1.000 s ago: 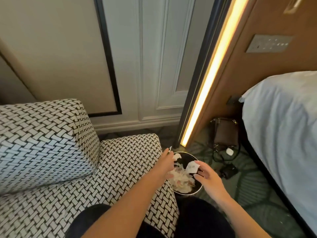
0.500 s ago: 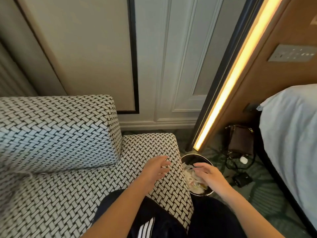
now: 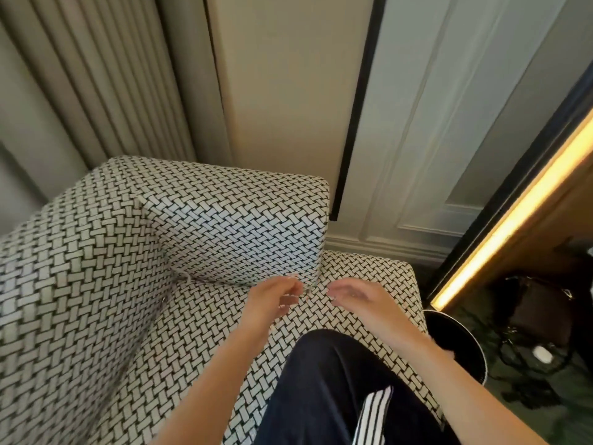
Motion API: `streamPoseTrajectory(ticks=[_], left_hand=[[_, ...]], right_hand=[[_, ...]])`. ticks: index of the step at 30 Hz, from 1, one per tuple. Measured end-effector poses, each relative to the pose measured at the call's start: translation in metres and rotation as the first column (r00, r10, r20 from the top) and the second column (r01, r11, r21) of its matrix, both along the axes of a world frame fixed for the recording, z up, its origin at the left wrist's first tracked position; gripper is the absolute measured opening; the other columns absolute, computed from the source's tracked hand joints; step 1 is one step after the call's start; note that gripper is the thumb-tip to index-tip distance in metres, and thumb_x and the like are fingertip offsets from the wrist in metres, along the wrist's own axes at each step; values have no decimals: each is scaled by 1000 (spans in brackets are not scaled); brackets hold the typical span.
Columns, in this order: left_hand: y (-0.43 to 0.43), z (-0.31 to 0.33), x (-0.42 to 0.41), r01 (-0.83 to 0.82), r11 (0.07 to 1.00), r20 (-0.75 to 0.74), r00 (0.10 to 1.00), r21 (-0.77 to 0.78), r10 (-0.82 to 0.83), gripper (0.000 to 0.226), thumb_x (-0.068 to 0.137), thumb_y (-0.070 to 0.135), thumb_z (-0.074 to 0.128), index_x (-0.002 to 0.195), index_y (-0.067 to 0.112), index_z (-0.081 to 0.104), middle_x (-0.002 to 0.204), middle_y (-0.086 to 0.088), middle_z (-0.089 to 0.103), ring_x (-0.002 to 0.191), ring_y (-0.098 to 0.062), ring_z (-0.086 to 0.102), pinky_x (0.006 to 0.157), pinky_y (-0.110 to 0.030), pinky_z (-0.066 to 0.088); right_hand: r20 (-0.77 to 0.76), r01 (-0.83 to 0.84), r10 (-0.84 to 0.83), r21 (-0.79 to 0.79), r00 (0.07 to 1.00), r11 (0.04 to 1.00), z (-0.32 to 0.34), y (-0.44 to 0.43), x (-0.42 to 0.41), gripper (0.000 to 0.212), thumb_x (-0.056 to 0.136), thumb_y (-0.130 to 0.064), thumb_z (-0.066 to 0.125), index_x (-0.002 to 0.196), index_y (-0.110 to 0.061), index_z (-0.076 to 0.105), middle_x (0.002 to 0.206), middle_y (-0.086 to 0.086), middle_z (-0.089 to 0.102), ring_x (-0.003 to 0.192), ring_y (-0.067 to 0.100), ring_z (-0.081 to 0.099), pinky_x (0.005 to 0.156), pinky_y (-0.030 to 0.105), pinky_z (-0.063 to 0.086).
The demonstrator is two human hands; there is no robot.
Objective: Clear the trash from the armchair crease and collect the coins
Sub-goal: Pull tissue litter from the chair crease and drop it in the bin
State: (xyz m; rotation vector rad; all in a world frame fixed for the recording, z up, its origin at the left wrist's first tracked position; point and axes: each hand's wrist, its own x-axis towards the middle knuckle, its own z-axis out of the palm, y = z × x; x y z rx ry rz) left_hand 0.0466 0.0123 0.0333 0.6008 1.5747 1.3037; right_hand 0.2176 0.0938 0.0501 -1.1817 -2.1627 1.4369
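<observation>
Armchair crease [image 3: 224, 281] lies just beyond left grip [image 3: 272, 300]; right grip [image 3: 356, 297] beside.

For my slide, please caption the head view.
Left hand and right hand over the woven armchair seat near its crease; black bin at right.

armchair seat [image 3: 199, 335]: left part left open | crease [image 3: 244, 282]: walled by armrest [image 3: 234, 226] | front edge: occupied by knee [image 3: 330, 380] | right edge: flanked by bin [image 3: 457, 337]

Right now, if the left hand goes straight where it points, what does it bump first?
Probably the black-and-white woven armchair side, near the seat crease; the left hand is blurred, depth unsure.
</observation>
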Motion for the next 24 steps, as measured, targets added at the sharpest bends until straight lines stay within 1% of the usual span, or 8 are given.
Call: streamPoseTrajectory(ticks=[3,6,9,11,13,15,20,24], left_hand=[[-37,-6,-25,-31,999,-91,995,18,32,18,90,22,56,82,19,71,83,0,71,84,-15,63,84,-31,49],[-68,-9,-39,-16,999,-226,974,46,26,18,90,20,57,81,25,72,81,2,72,79,-12,63,71,-17,49],[-87,-13,-47,-2,998,-346,938,58,22,18,91,21,56,87,30,71,81,-1,71,73,-20,62,73,-23,50],[-96,-14,-50,5,999,-410,912,44,13,17,91,20,56,94,29,71,85,8,72,79,-15,66,77,-23,54],[-100,-15,-53,35,998,-475,880,49,-8,18,91,19,57,101,23,71,92,11,72,84,0,66,77,-12,51],[-100,-15,-52,56,997,-544,839,49,-20,17,90,19,59,101,21,72,92,13,72,84,6,65,76,-8,49],[-94,-16,-40,36,999,-663,748,31,-7,12,85,25,64,93,27,74,77,24,66,77,10,61,71,-3,45],[-70,-9,-18,15,999,-655,755,29,8,15,82,35,67,77,24,75,68,15,68,66,3,62,62,-9,48]], right_hand=[[-13,-134,135,51,991,990,0,-28,-37,24,93,-41,50,115,-40,57,107,-24,63,97,-13,56,79,5,36],[-13,-264,265,59,964,963,-8,-54,-69,35,93,-44,47,128,-38,51,112,-24,59,104,-11,54,87,9,39],[-48,-296,299,53,953,954,-15,-74,-94,38,92,-41,52,129,-31,52,116,-22,59,103,-11,55,86,6,42],[-86,-258,266,88,960,962,-19,-83,-104,32,92,-36,55,122,-28,59,109,-22,61,99,-15,54,81,2,41],[-125,-203,215,105,968,974,-21,-88,-108,23,90,-33,58,112,-28,64,101,-20,64,94,-15,56,78,2,42],[-157,-163,182,129,971,978,-22,-90,-108,17,88,-30,61,103,-26,69,94,-17,68,89,-11,59,77,4,44],[-199,-87,115,145,973,986,-20,-85,-98,8,85,-16,67,85,-22,73,80,-12,71,78,-3,64,73,10,48],[-243,43,-25,68,970,997,-20,-74,-69,8,85,-16,67,82,-20,73,79,-12,72,76,-4,64,71,6,45]])
